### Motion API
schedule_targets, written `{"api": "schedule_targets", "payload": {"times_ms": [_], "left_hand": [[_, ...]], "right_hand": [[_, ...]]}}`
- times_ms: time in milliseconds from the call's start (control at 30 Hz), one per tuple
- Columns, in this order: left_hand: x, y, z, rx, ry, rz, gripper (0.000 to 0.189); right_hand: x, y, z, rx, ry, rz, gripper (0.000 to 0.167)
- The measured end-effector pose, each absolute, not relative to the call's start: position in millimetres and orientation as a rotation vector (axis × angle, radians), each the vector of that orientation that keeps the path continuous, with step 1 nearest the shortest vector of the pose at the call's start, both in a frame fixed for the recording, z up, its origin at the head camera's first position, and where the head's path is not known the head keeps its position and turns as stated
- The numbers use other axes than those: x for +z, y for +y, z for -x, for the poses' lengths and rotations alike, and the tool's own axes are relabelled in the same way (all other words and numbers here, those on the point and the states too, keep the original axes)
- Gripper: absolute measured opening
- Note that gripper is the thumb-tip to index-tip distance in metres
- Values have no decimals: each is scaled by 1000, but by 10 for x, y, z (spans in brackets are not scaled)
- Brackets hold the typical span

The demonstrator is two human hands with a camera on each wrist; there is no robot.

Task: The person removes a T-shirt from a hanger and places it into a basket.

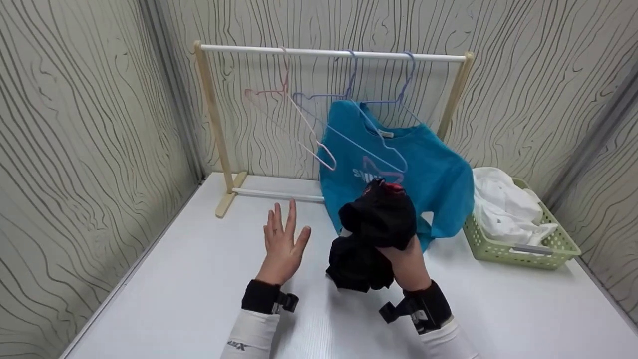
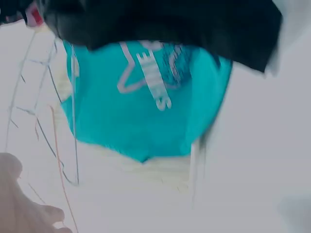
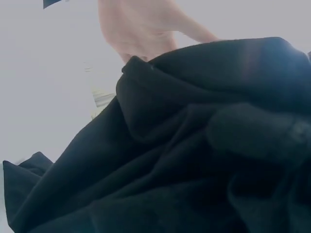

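Observation:
My right hand [image 1: 409, 265] grips a bunched black garment [image 1: 381, 219] with a bit of red near its top; the fingers are hidden in the cloth. Dark folds of it fill most of the right wrist view. To its left, my left hand [image 1: 283, 249] is raised over the table with fingers spread, apart from the garment. Behind the black cloth hangs a teal shirt [image 1: 433, 164] with a star print, on a blue hanger [image 1: 401, 97]. A second blue hanger [image 1: 344, 134] and a pink hanger [image 1: 301, 114], both bare, hang to the left.
The hangers are on the white rail [image 1: 239, 48] of a wooden-legged clothes rack [image 1: 214, 114] at the back. A green basket [image 1: 518, 252] holding white cloth [image 1: 506, 204] stands at the right on the white table [image 1: 174, 289]. Patterned walls close in the back and sides.

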State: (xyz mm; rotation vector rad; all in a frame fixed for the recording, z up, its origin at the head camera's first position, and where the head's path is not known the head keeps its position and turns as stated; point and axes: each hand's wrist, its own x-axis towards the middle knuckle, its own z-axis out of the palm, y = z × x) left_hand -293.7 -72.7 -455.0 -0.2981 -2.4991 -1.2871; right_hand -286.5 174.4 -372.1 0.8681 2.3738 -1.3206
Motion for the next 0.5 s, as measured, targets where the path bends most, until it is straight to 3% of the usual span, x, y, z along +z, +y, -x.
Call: {"api": "schedule_targets", "payload": {"times_ms": [33, 300, 500], "left_hand": [[-4572, -757, 2951, -1259, -2519, 268, 78], [-4744, -982, 3016, -925, -2639, 100, 99], [-4819, -1088, 3021, -802, -2732, 60, 118]], "right_hand": [[-3689, 1755, 2856, -1209, 2247, -1007, 56], [-3635, 1779, 3025, -1178, 2009, -1139, 35], [-3577, 1754, 3040, -1146, 1944, -1166, 42]]}}
